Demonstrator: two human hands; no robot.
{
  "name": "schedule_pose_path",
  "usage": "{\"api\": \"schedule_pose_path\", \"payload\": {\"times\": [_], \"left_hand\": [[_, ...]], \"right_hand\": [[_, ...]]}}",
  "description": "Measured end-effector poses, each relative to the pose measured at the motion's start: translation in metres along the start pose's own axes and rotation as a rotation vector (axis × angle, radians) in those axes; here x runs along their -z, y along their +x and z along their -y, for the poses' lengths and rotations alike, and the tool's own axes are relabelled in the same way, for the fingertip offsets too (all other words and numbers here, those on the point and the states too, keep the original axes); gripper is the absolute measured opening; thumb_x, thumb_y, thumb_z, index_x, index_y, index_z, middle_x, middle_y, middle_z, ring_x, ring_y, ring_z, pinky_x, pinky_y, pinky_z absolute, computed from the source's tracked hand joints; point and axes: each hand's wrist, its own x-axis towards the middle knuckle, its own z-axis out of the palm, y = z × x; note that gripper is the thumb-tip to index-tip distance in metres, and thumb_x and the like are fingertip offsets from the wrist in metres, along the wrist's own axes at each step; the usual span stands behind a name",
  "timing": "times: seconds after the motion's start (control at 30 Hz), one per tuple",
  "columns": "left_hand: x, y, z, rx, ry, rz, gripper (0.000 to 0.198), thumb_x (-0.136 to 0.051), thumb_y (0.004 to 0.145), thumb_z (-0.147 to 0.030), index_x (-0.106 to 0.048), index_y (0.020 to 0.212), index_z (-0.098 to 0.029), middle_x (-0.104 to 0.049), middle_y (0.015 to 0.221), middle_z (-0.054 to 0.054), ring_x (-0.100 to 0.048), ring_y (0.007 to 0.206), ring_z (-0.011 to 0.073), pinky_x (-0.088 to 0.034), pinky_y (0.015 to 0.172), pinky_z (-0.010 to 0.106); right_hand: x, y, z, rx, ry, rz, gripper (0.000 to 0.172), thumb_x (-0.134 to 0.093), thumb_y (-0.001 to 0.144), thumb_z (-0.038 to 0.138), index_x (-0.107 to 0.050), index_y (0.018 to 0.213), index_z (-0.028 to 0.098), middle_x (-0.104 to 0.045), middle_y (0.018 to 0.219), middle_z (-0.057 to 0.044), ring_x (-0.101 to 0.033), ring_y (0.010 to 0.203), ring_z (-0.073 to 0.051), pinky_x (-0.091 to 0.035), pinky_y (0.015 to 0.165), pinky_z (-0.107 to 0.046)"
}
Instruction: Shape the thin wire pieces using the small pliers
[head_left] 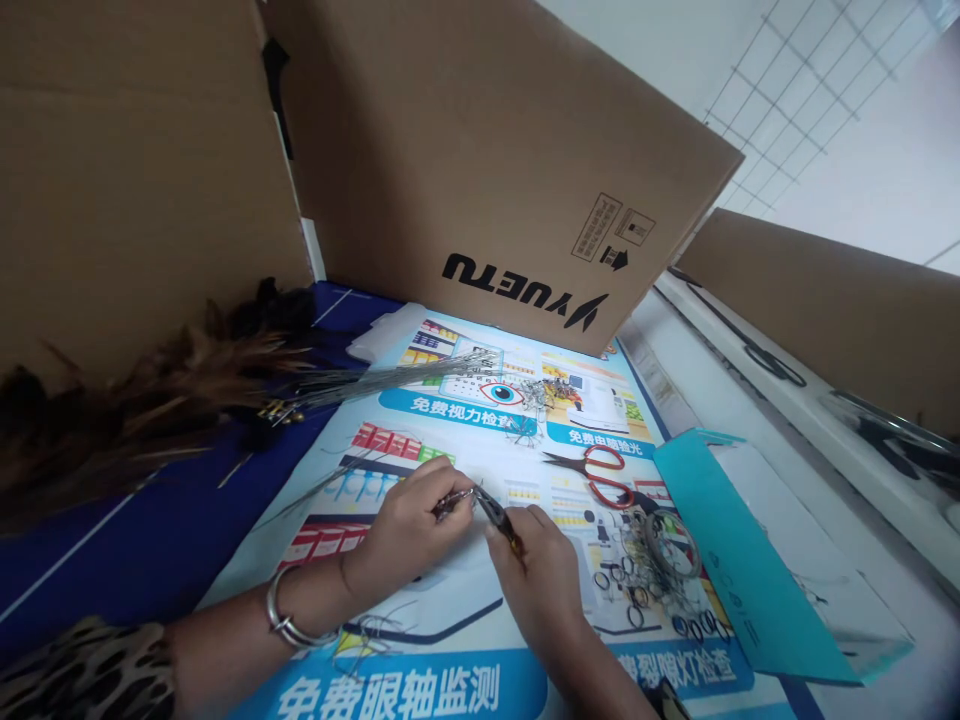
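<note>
My right hand (544, 575) is closed around a pair of pliers (496, 520), its dark jaws pointing up and left. Pinched in the fingers of my left hand (409, 520) is a small dark, shiny wire piece (453, 500); its exact kind is too small to make out. The tips of the pliers meet or nearly meet this piece between my two hands. Red-handled scissors (600, 472) lie beyond my right hand, blades to the left. Right of that hand are several small dark rings (634, 590) and a roll of tape or wire (673, 545).
A bundle of thin straight wires (405, 376) lies across the printed sheet (480, 590). Brown feathers (150, 400) are at the left. Cardboard walls (480, 150) stand behind, and a teal box (757, 570) sits at the right. Wire scraps (379, 632) lie near my left wrist.
</note>
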Motion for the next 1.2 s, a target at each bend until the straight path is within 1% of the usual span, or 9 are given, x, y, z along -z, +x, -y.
{"api": "schedule_pose_path", "payload": {"times": [0.3, 0.4, 0.5, 0.6, 0.73, 0.83, 0.93, 1.03, 1.2], "left_hand": [[-0.001, -0.001, 0.002, -0.017, 0.017, 0.006, 0.013, -0.049, 0.076, -0.009, -0.061, 0.073, -0.014, -0.050, 0.065, 0.001, -0.048, 0.061, 0.0132, -0.038, 0.058, 0.026], [-0.001, -0.001, 0.001, 0.004, 0.003, 0.013, 0.013, -0.049, 0.076, -0.010, -0.060, 0.071, -0.015, -0.050, 0.064, 0.000, -0.048, 0.062, 0.0133, -0.038, 0.059, 0.026], [0.000, 0.001, -0.002, 0.027, -0.037, 0.038, 0.013, -0.049, 0.076, -0.011, -0.059, 0.070, -0.016, -0.050, 0.064, 0.000, -0.047, 0.061, 0.0133, -0.038, 0.059, 0.026], [0.002, 0.003, -0.004, 0.068, -0.082, 0.088, 0.013, -0.049, 0.076, -0.013, -0.058, 0.067, -0.016, -0.051, 0.063, -0.001, -0.047, 0.060, 0.0130, -0.038, 0.058, 0.025], [0.003, 0.006, -0.004, 0.144, -0.193, 0.155, 0.012, -0.050, 0.076, -0.015, -0.055, 0.066, -0.017, -0.052, 0.063, -0.002, -0.049, 0.060, 0.0122, -0.040, 0.057, 0.023], [0.003, 0.006, -0.003, 0.176, -0.281, 0.174, 0.012, -0.050, 0.078, -0.017, -0.055, 0.067, -0.017, -0.052, 0.064, -0.002, -0.050, 0.061, 0.0118, -0.041, 0.058, 0.022], [0.003, 0.006, -0.001, 0.183, -0.299, 0.184, 0.011, -0.050, 0.078, -0.016, -0.056, 0.068, -0.017, -0.052, 0.065, -0.002, -0.050, 0.061, 0.0115, -0.040, 0.057, 0.022], [0.002, 0.005, 0.000, 0.182, -0.262, 0.189, 0.011, -0.050, 0.076, -0.014, -0.055, 0.067, -0.017, -0.052, 0.064, -0.002, -0.049, 0.060, 0.0116, -0.040, 0.058, 0.023], [0.001, 0.004, 0.000, 0.174, -0.187, 0.174, 0.011, -0.050, 0.074, -0.012, -0.055, 0.066, -0.016, -0.051, 0.064, -0.002, -0.048, 0.060, 0.0119, -0.039, 0.057, 0.023]], "right_hand": [[0.003, 0.000, -0.004, -0.011, 0.100, 0.006, 0.015, -0.049, 0.082, 0.027, -0.050, 0.070, 0.019, -0.051, 0.069, 0.002, -0.046, 0.064, -0.011, -0.026, 0.056, -0.020], [0.004, 0.002, -0.007, -0.044, 0.286, 0.102, 0.027, -0.049, 0.083, 0.032, -0.042, 0.061, 0.018, -0.039, 0.058, 0.005, -0.038, 0.056, -0.009, -0.021, 0.051, -0.020], [0.005, 0.002, -0.010, -0.082, 0.557, 0.222, 0.033, -0.049, 0.083, 0.036, -0.038, 0.058, 0.017, -0.028, 0.056, 0.006, -0.030, 0.053, -0.007, -0.020, 0.048, -0.020], [0.007, 0.002, -0.011, -0.144, 0.728, 0.291, 0.032, -0.051, 0.080, 0.038, -0.045, 0.058, 0.016, -0.028, 0.055, 0.006, -0.029, 0.052, -0.007, -0.021, 0.047, -0.020], [0.012, 0.002, -0.012, -0.249, 0.818, 0.413, 0.029, -0.053, 0.078, 0.042, -0.057, 0.068, 0.015, -0.032, 0.052, 0.006, -0.031, 0.049, -0.007, -0.022, 0.046, -0.020], [0.014, 0.003, -0.013, -0.223, 0.802, 0.414, 0.029, -0.053, 0.078, 0.041, -0.055, 0.066, 0.015, -0.031, 0.053, 0.006, -0.030, 0.049, -0.007, -0.022, 0.046, -0.020], [0.015, 0.004, -0.012, -0.151, 0.745, 0.366, 0.033, -0.052, 0.080, 0.039, -0.043, 0.057, 0.016, -0.028, 0.055, 0.005, -0.028, 0.052, -0.007, -0.022, 0.047, -0.020], [0.016, 0.004, -0.012, -0.090, 0.624, 0.303, 0.035, -0.049, 0.082, 0.036, -0.035, 0.056, 0.017, -0.027, 0.057, 0.005, -0.028, 0.054, -0.007, -0.021, 0.048, -0.019], [0.015, 0.003, -0.012, -0.024, 0.315, 0.193, 0.030, -0.049, 0.083, 0.032, -0.042, 0.058, 0.017, -0.037, 0.056, 0.005, -0.037, 0.054, -0.007, -0.023, 0.049, -0.019]]}}
